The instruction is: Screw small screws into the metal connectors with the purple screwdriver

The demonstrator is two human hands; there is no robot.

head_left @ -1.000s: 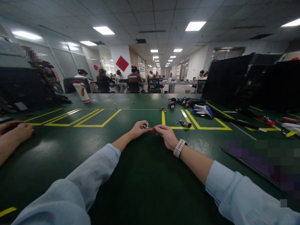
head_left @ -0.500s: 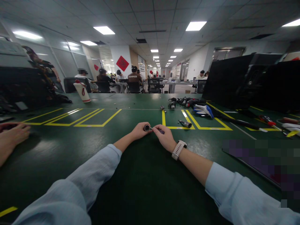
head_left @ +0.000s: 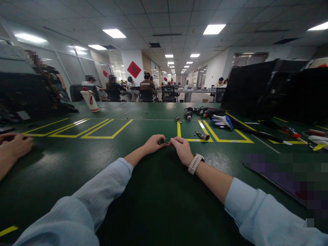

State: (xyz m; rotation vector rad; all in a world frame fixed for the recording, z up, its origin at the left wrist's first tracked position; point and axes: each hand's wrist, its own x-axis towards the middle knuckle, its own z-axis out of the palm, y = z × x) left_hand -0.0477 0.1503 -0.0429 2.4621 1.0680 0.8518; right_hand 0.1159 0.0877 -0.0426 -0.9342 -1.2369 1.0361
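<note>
My left hand [head_left: 152, 145] is closed around a small round metal connector [head_left: 161, 140], its dark open end turned toward me. Just to the right, my right hand [head_left: 182, 150] pinches a thin screwdriver [head_left: 166, 143]. The shaft points left at the connector's edge; whether the tip touches it is too small to tell. My right fingers hide the screwdriver's handle. Beyond my right hand, a similar metal connector [head_left: 204, 136] lies on its side inside a yellow taped outline, and a smaller metal part [head_left: 177, 119] rests farther back.
The green table [head_left: 153, 191] carries yellow tape outlines. Black cables [head_left: 197, 111] and a blue-and-white glove [head_left: 222, 121] lie at the back right, near a red screwdriver [head_left: 293, 132] and a black monitor [head_left: 251, 89]. A white cup [head_left: 90, 100] stands back left. Another person's hand [head_left: 16, 147] is at far left.
My right fingers have shifted and straightened around the screwdriver, so its dark handle no longer shows. The connector in my left hand has moved very slightly right.
</note>
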